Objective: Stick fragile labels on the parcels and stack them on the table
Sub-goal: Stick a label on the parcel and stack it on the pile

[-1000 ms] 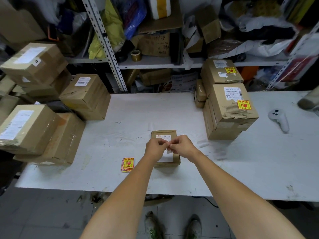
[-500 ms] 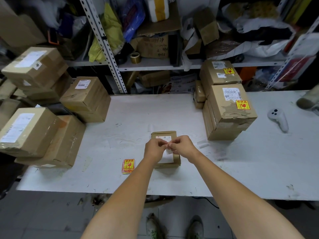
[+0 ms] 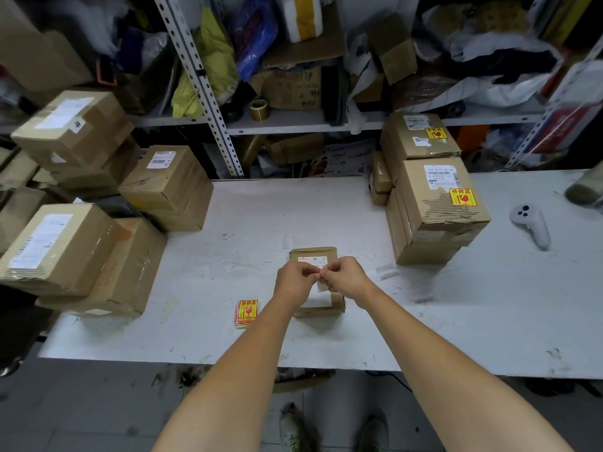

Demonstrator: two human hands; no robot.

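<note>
Barely anything has moved since a second ago: both hands stay bunched right above the small parcel (image 3: 312,253), and only the view has tipped a bit. Left hand (image 3: 293,282) and right hand (image 3: 347,278) meet at the fingertips, both pinching a pale slip (image 3: 322,286) that hangs over the parcel's white shipping label (image 3: 318,300). Can't tell if it's a sticker or its backing. That parcel is a low, flat brown cardboard box lying on the table (image 3: 261,216), near the front edge. A stack of red-and-yellow fragile labels (image 3: 247,313) sits just left of it, beside the left wrist. Decent open room in the middle of the table. Already-labelled parcels (image 3: 437,207) are stacked to the right, unlabelled boxes (image 3: 169,187) crowd the left edge, and a white controller (image 3: 532,223) lies far right.
</note>
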